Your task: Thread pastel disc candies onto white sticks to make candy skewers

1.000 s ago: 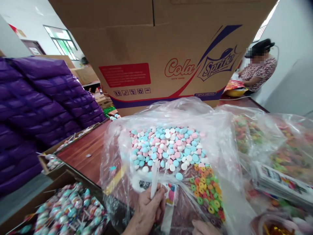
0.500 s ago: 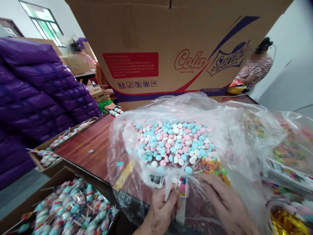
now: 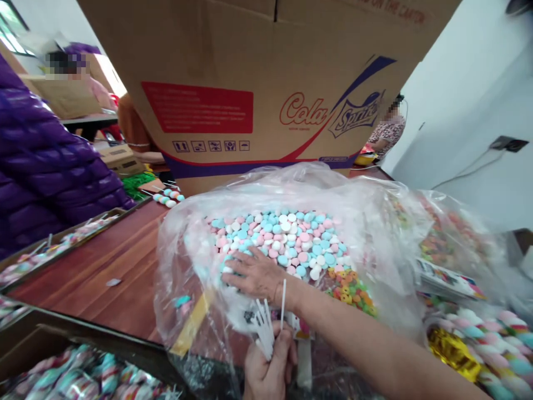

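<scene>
Holding a bunch of thin white sticks (image 3: 264,330), with one standing apart, the person's left hand (image 3: 270,364) is at the near side of the clear plastic (image 3: 362,222). The right hand (image 3: 256,275), fingers spread wide, lies over the pastel candies (image 3: 291,239) heaped in the middle of that plastic. Ring candies (image 3: 352,291) lie towards the plastic's right side, a printed carton (image 3: 266,55) stands behind it, and the worktop (image 3: 83,278) shows to its left.

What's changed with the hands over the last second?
The right hand moved forward and left, from the near edge to the pastel candies, fingers spread; no new hold is visible. The white sticks, bunched earlier, now fan out, one standing apart. The left hand kept its grip on them; the carton stayed behind the candies.
</scene>
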A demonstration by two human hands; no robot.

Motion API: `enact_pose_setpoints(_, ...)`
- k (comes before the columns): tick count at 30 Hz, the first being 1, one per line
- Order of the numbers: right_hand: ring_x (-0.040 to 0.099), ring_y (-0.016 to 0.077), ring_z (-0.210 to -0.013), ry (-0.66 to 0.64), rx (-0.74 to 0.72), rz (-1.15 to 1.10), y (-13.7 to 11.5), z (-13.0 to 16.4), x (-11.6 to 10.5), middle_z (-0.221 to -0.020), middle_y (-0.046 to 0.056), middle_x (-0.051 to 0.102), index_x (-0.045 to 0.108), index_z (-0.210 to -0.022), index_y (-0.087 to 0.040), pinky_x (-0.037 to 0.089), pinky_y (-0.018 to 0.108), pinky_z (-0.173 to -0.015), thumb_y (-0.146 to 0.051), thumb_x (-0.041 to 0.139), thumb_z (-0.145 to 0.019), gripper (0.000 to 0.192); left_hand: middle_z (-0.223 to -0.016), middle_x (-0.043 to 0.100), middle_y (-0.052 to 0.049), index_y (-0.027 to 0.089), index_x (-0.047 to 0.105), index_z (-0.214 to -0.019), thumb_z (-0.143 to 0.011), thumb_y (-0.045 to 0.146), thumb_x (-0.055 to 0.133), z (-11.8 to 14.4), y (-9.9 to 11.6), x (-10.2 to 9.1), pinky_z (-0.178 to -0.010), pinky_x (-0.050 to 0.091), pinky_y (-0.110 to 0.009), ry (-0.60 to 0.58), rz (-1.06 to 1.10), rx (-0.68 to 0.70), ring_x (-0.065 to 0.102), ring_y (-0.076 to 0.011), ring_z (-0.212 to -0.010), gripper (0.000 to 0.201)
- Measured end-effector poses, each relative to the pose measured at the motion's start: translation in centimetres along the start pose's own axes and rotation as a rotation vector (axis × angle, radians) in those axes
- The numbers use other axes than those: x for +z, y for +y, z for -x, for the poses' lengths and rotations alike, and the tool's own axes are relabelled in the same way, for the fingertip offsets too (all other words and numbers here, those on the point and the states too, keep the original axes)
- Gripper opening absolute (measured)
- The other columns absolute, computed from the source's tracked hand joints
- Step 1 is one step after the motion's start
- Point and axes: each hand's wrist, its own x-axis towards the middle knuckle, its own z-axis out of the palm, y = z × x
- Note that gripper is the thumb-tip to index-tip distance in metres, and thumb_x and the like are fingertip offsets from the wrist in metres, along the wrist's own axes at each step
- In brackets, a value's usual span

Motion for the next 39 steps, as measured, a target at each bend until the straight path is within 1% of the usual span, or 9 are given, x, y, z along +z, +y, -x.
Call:
enact_pose_setpoints(5, 0.049, 0.0234, -0.122, -0.026, -0.047, 0.027, 3.2, 2.6, -0.1, -0.118, 0.006, 0.064, 0.063, -0.109, -0.025, 0.036, 0.048, -0.107, -0.028, 0.042, -0.1, 0.023, -0.041, 0.039, 0.006, 0.016, 0.055, -0.058, -0.081, 0.068, 0.059, 0.0, 0.5, 0.4, -0.04, 0.024, -0.02, 0.011, -0.055, -0.03, 0.035, -0.0061, -0.037, 0.057)
enact_pose_setpoints(9, 0.049, 0.0262, -0.121, -0.012, -0.013, 0.034, 6.7, 5.6, 0.0, -0.121, 0.009, 0.063, 0.067, -0.096, -0.019, 0.035, 0.05, -0.106, -0.017, 0.053, -0.094, 0.014, -0.039, 0.04, 0.007, 0.016, 0.055, -0.057, -0.079, 0.067, 0.062, -0.1, 0.9, 0.6, -0.04, 0.029, -0.019, 0.039, -0.013, -0.061, 0.038, -0.0069, -0.036, 0.056)
enact_pose_setpoints(12, 0.045, 0.0276, -0.127, -0.049, 0.036, -0.004, 8.1, 7.2, -0.7, -0.125, 0.012, 0.06, 0.069, -0.099, -0.016, 0.038, 0.045, -0.104, -0.013, 0.056, -0.091, 0.016, -0.041, 0.044, 0.007, 0.016, 0.056, -0.06, -0.077, 0.066, 0.065, -0.4, 1.1, 0.8, -0.038, 0.028, -0.018, 0.082, 0.004, -0.064, 0.036, -0.0057, -0.035, 0.054)
enact_pose_setpoints(15, 0.048, 0.0262, -0.122, -0.077, 0.079, -0.106, 8.1, 7.6, -2.0, -0.12, 0.011, 0.062, 0.069, -0.103, -0.017, 0.039, 0.043, -0.103, -0.014, 0.058, -0.087, 0.02, -0.049, 0.052, 0.005, 0.015, 0.059, -0.066, -0.073, 0.067, 0.069, -0.5, 1.2, 0.8, -0.037, 0.026, -0.017, 0.116, 0.003, -0.046, 0.037, -0.0045, -0.035, 0.054)
enact_pose_setpoints(20, 0.049, 0.0252, -0.114, -0.005, 0.203, -0.147, 5.4, 5.0, -2.7, -0.112, 0.012, 0.064, 0.067, -0.104, -0.016, 0.04, 0.043, -0.099, -0.019, 0.055, -0.091, 0.018, -0.042, 0.042, 0.007, 0.016, 0.057, -0.06, -0.078, 0.065, 0.065, -0.1, 1.1, 0.8, -0.039, 0.029, -0.019, 0.043, 0.011, -0.019, 0.036, -0.006, -0.036, 0.053)
enact_pose_setpoints(23, 0.047, 0.027, -0.119, -0.021, 0.147, -0.113, 2.8, 2.7, -1.6, -0.121, 0.011, 0.062, 0.064, -0.112, -0.017, 0.039, 0.044, -0.099, -0.024, 0.055, -0.092, 0.023, -0.046, 0.047, 0.005, 0.016, 0.057, -0.06, -0.076, 0.068, 0.065, 0.0, 1.1, 0.8, -0.039, 0.028, -0.019, 0.053, -0.038, 0.011, 0.035, -0.0053, -0.036, 0.055)
enact_pose_setpoints(27, 0.045, 0.0262, -0.124, -0.059, -0.011, -0.071, 1.0, 1.6, 0.0, -0.127, 0.007, 0.059, 0.058, -0.122, -0.023, 0.039, 0.045, -0.1, -0.03, 0.056, -0.094, 0.029, -0.041, 0.04, 0.007, 0.016, 0.055, -0.056, -0.075, 0.071, 0.064, -0.1, 1.3, 1.0, -0.038, 0.025, -0.018, 0.098, -0.088, 0.004, 0.033, -0.0055, -0.036, 0.059)
enact_pose_setpoints(32, 0.049, 0.0238, -0.121, -0.063, -0.055, 0.026, 3.5, 4.4, -0.3, -0.112, 0.007, 0.065, 0.065, -0.101, -0.017, 0.038, 0.044, -0.102, -0.022, 0.049, -0.098, 0.017, -0.041, 0.042, 0.006, 0.017, 0.055, -0.054, -0.073, 0.069, 0.066, -0.3, 1.5, 1.2, -0.037, 0.028, -0.019, 0.136, -0.109, -0.023, 0.035, -0.0066, -0.036, 0.057)
enact_pose_setpoints(39, 0.047, 0.0248, -0.128, -0.066, 0.045, -0.056, 7.2, 7.4, -1.1, -0.123, 0.009, 0.064, 0.068, -0.102, -0.017, 0.035, 0.044, -0.11, -0.02, 0.054, -0.094, 0.016, -0.039, 0.042, 0.007, 0.016, 0.056, -0.058, -0.075, 0.066, 0.066, -0.5, 1.7, 1.2, -0.036, 0.028, -0.016, 0.096, -0.11, -0.054, 0.036, -0.0055, -0.034, 0.053)
